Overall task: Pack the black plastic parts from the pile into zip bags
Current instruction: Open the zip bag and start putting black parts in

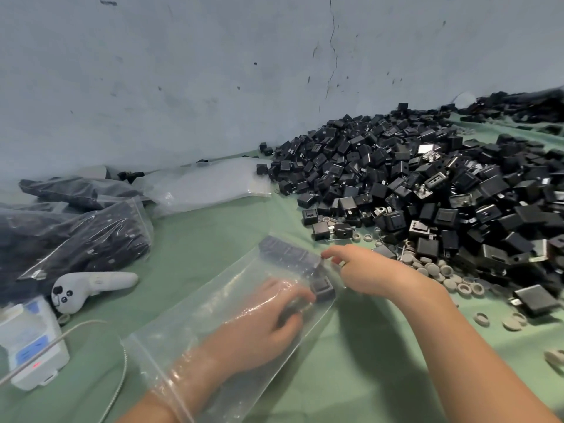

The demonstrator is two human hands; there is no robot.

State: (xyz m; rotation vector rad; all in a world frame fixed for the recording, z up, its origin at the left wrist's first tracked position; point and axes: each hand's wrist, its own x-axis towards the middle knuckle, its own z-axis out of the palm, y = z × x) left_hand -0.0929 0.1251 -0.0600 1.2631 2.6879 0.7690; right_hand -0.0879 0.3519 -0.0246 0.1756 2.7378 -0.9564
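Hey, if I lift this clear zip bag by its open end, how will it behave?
Probably floppy: the zip bag is thin film wrinkling around the left hand inside it. Likely bottom-heavy: the black parts sit at its closed end, so it may sag and swing.

Single head view, close, forward and downward

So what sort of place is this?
Likely a small packing workshop: a big pile of black plastic parts lies on a green cloth, and filled zip bags sit at the left.
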